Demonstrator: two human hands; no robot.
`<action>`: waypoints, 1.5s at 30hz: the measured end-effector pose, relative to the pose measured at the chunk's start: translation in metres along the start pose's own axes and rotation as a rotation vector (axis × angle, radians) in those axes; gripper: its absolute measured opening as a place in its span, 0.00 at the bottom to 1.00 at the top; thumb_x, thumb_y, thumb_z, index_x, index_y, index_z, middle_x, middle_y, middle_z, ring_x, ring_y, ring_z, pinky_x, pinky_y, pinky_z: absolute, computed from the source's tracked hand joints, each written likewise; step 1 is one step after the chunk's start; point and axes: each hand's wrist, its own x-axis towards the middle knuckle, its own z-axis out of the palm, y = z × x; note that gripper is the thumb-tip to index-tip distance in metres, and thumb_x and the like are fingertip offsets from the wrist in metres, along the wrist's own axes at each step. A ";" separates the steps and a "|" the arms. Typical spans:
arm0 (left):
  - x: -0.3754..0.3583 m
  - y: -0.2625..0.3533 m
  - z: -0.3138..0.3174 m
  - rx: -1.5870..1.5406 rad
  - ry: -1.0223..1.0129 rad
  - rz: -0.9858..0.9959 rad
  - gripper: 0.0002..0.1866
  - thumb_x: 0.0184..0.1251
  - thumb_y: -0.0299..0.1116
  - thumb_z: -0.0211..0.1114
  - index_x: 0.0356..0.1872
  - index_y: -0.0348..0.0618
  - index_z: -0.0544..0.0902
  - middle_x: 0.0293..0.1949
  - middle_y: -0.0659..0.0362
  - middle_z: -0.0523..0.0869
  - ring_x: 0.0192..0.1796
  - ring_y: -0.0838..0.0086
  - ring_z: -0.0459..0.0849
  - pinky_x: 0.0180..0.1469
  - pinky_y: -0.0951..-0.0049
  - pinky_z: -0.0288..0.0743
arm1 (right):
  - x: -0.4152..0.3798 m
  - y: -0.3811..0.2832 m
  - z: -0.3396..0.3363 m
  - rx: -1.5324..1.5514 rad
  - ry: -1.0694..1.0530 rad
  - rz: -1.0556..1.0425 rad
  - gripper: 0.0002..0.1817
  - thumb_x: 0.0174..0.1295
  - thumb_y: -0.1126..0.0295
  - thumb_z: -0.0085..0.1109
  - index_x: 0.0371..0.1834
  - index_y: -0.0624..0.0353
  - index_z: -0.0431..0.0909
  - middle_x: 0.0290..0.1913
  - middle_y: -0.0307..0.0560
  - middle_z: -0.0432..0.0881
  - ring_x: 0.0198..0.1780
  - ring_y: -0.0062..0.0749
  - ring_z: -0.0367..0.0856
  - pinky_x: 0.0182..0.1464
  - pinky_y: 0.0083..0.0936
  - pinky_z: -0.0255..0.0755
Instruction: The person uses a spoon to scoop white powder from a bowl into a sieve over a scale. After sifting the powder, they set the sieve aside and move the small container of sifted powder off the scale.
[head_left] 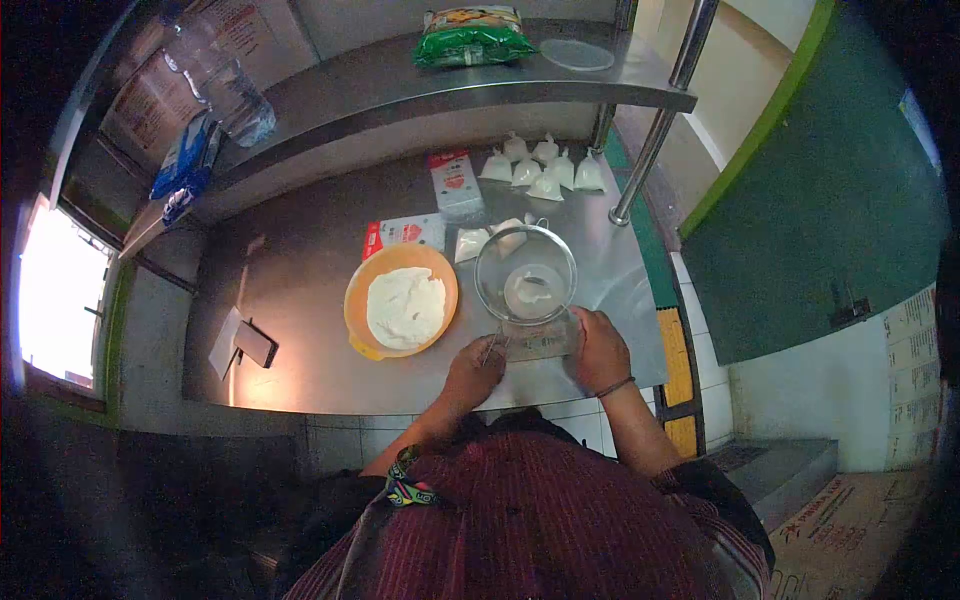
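Observation:
A piece of clear plastic (540,342), apparently a bag, spans the space between my two hands at the table's near side. My left hand (475,372) is closed at its left edge, close to thin wire that may be the sieve's handle. Gripping the opposite edge is my right hand (602,352), with a dark band at the wrist. Just beyond the plastic is a round metal sieve (492,290) with some white powder (535,290) visible within its ring. An orange bowl (354,305) holding a mound of white flour (407,308) stands to the left.
Behind the bowl lie red-and-white boxes (405,234) (457,186) and small bags of white powder (472,245). Several tied bags (545,183) stand at the back right. A phone (257,343) leans at left. The overhead shelf (370,108) carries a green packet (473,45) and bottle (235,105).

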 end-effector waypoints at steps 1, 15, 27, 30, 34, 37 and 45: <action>0.000 0.000 -0.002 0.073 0.007 0.081 0.17 0.79 0.39 0.58 0.55 0.37 0.82 0.35 0.55 0.84 0.34 0.73 0.81 0.40 0.69 0.78 | 0.001 0.000 0.002 0.021 0.026 -0.001 0.17 0.74 0.70 0.46 0.62 0.56 0.76 0.49 0.59 0.81 0.51 0.58 0.81 0.54 0.47 0.76; -0.004 0.015 -0.003 0.246 0.038 0.168 0.18 0.80 0.40 0.56 0.55 0.36 0.83 0.33 0.57 0.86 0.32 0.72 0.82 0.40 0.66 0.79 | -0.002 0.000 0.005 0.035 0.030 -0.008 0.16 0.75 0.68 0.45 0.60 0.59 0.77 0.48 0.59 0.82 0.51 0.57 0.82 0.54 0.46 0.77; -0.002 0.007 -0.001 0.238 0.028 0.169 0.15 0.78 0.37 0.58 0.55 0.38 0.83 0.37 0.47 0.86 0.35 0.63 0.86 0.44 0.63 0.79 | -0.005 0.012 0.019 0.029 0.138 -0.124 0.14 0.74 0.69 0.47 0.58 0.55 0.78 0.48 0.57 0.83 0.48 0.57 0.84 0.49 0.49 0.79; -0.009 0.031 -0.005 0.120 -0.040 0.019 0.16 0.78 0.37 0.58 0.55 0.38 0.83 0.33 0.49 0.85 0.32 0.65 0.84 0.41 0.64 0.79 | -0.005 0.000 0.009 0.079 0.149 -0.079 0.15 0.75 0.68 0.46 0.58 0.61 0.77 0.49 0.59 0.83 0.52 0.57 0.82 0.55 0.45 0.77; -0.008 0.022 -0.002 0.164 0.043 0.206 0.16 0.77 0.37 0.58 0.55 0.38 0.83 0.29 0.53 0.84 0.30 0.68 0.82 0.38 0.65 0.77 | -0.004 0.004 0.009 0.055 0.104 -0.058 0.15 0.75 0.68 0.47 0.58 0.62 0.78 0.50 0.60 0.83 0.54 0.56 0.82 0.56 0.44 0.77; -0.010 0.019 -0.002 0.217 0.060 0.267 0.15 0.76 0.36 0.58 0.55 0.38 0.83 0.28 0.54 0.83 0.30 0.69 0.82 0.38 0.65 0.77 | -0.002 0.009 0.016 0.061 0.154 -0.100 0.14 0.75 0.68 0.47 0.57 0.58 0.78 0.49 0.59 0.83 0.51 0.56 0.83 0.53 0.46 0.78; -0.015 0.036 -0.007 0.190 0.033 0.191 0.15 0.75 0.35 0.58 0.54 0.37 0.82 0.31 0.50 0.83 0.31 0.65 0.83 0.40 0.63 0.77 | -0.001 0.003 0.009 0.050 0.164 -0.081 0.14 0.75 0.68 0.47 0.57 0.55 0.78 0.48 0.58 0.83 0.50 0.56 0.83 0.52 0.47 0.79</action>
